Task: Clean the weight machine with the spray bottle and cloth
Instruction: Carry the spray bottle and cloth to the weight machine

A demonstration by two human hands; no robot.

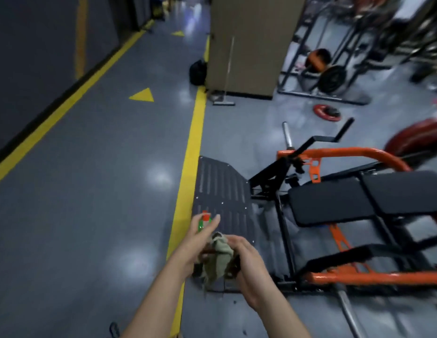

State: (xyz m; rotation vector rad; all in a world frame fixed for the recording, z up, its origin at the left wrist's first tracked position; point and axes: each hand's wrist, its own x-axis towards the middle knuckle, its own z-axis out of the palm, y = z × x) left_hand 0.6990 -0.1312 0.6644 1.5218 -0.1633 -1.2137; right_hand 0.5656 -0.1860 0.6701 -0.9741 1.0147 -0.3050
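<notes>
My left hand [196, 242] holds a green spray bottle [203, 222] with a red nozzle; its body is mostly hidden by my fingers. My right hand [246, 259] grips a crumpled beige cloth [218, 258] between the two hands. Both hands hover over the black slotted footplate [222, 184] of the weight machine. The machine has an orange frame [354, 153] and black padded seat [332, 203] to the right.
A yellow floor line [192, 152] runs beside the footplate, with open grey floor to the left. A broom [224, 101] leans on a tan cabinet [251, 45]. A red weight plate [327, 112] lies on the floor; racks [334, 76] stand at the back right.
</notes>
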